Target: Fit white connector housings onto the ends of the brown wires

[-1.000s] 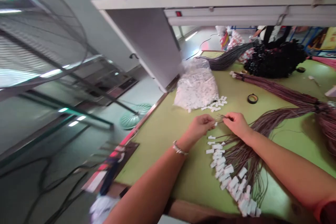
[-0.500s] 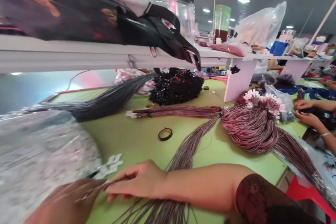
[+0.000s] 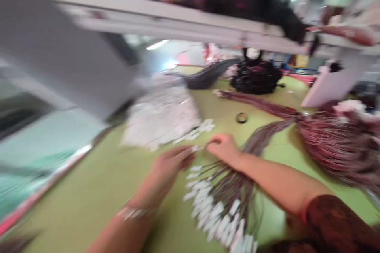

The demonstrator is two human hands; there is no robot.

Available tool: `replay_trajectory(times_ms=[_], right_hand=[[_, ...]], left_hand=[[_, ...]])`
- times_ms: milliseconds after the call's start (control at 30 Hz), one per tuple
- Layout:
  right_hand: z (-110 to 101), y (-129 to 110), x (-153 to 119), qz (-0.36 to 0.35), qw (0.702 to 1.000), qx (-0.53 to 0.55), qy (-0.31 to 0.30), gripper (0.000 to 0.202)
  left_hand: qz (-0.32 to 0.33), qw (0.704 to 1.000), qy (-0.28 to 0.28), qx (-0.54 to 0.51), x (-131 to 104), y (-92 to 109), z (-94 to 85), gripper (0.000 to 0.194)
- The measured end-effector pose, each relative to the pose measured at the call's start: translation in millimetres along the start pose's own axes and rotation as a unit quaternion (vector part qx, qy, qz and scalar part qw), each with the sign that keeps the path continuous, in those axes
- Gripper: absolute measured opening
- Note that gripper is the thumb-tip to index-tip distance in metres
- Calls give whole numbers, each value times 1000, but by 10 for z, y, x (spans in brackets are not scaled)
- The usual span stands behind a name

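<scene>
My left hand (image 3: 175, 160) pinches a small white connector (image 3: 194, 148) between thumb and fingertips. Just to its right, my right hand (image 3: 224, 148) is closed on a thin wire, which seems to run to that connector; blur hides the exact join. Below my right forearm, a fan of brownish wires (image 3: 234, 182) spreads over the green table (image 3: 103, 201), with several white connectors (image 3: 219, 217) on the ends. Loose white connectors (image 3: 204, 125) lie beyond my hands, beside a clear plastic bag (image 3: 163, 114) of white pieces.
A roll of black tape (image 3: 241, 118) lies past my right hand. Coiled reddish-brown wire (image 3: 332, 150) sits at right. A black bundle (image 3: 257, 77) and dark wires (image 3: 208, 73) lie at the back. The white shelf (image 3: 166, 19) crosses above, and a grey panel (image 3: 74, 47) stands at left.
The view has swung left and down, bringing the white-tipped wire ends into sight. My hands, overlapping in view before, now show apart with the small connector between them.
</scene>
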State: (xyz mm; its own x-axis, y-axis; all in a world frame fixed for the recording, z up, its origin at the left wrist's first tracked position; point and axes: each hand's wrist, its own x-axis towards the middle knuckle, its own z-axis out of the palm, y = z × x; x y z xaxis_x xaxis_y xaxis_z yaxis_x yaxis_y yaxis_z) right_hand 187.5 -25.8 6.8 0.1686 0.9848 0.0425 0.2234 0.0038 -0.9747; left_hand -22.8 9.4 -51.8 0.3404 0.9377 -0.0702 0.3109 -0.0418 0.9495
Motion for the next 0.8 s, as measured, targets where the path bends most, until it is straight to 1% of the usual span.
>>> replay_trajectory(times_ms=[33, 67, 100, 133, 200, 267, 400, 567, 667, 733, 800], right_hand=[[2, 16, 19, -2, 1000, 6, -15, 8], [16, 47, 57, -1, 999, 11, -30, 8], [38, 84, 102, -1, 999, 11, -36, 9], [62, 117, 139, 8, 1000, -5, -25, 10], [95, 153, 166, 18, 999, -15, -25, 13], [96, 151, 138, 18, 1000, -13, -20, 15], [82, 114, 77, 15, 1000, -15, 2, 17], [96, 105, 84, -6, 999, -52, -3, 16], [89, 131, 100, -19, 998, -65, 12, 16], [80, 150, 107, -20, 997, -72, 21, 16], [78, 157, 106, -16, 996, -80, 20, 16]], left_hand=[[-27, 998, -8, -55, 27, 204, 113, 30], [-33, 994, -24, -99, 98, 353, 187, 27], [-41, 990, -20, -133, 176, 448, 222, 25], [-52, 985, -19, -164, 235, 499, 228, 24], [-66, 972, -28, -225, 256, 523, 206, 23], [-64, 962, -32, -262, 189, 510, 190, 22], [-75, 953, -44, -291, 98, 507, 183, 18], [-86, 938, -52, -333, 101, 551, 182, 22], [-96, 923, -55, -368, 81, 575, 176, 26], [-93, 924, -54, -368, 71, 584, 173, 25], [-82, 939, -46, -331, 74, 582, 180, 22]])
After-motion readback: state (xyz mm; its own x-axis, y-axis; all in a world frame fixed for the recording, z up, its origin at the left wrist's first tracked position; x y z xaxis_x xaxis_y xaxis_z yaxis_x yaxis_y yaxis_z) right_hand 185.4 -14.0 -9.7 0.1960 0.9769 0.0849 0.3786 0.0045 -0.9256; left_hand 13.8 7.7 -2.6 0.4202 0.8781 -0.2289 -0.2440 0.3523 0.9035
